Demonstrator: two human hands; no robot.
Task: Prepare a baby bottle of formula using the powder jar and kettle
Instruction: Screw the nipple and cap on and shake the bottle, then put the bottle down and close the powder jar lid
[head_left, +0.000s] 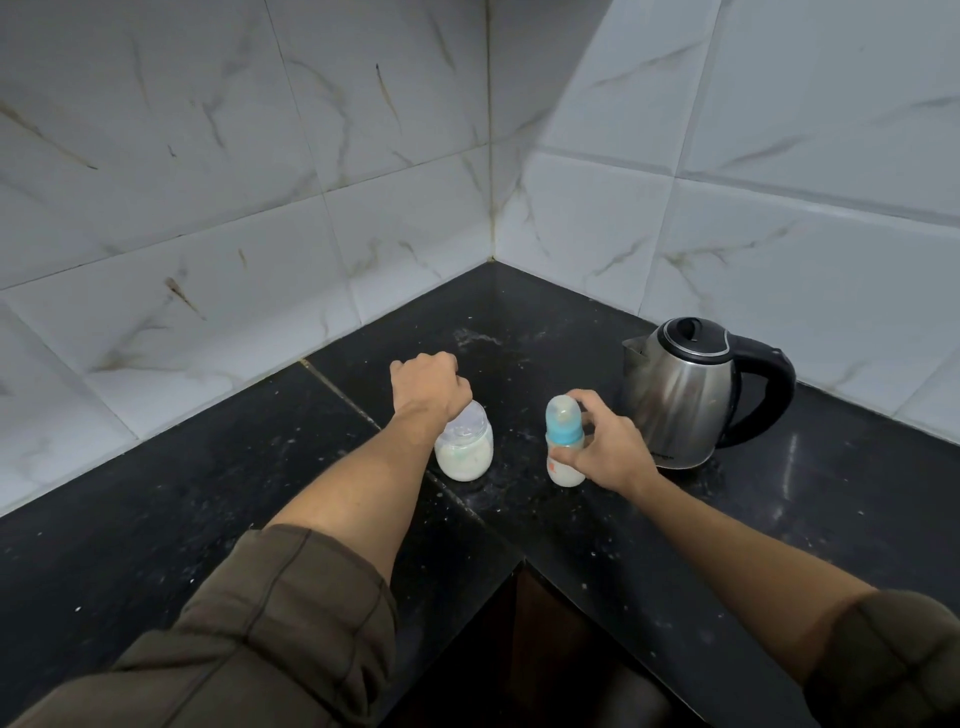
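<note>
Left hand (428, 384) hiding jar (464, 449) top, perhaps gripping

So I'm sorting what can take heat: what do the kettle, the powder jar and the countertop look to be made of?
Kettle: brushed steel body by its streaky sheen, with a glossy black lid and handle, probably plastic.
Powder jar: clear, white powder showing through; glass or plastic, cannot tell.
Countertop: polished black speckled stone, likely granite, mirroring the wall tiles.
</note>
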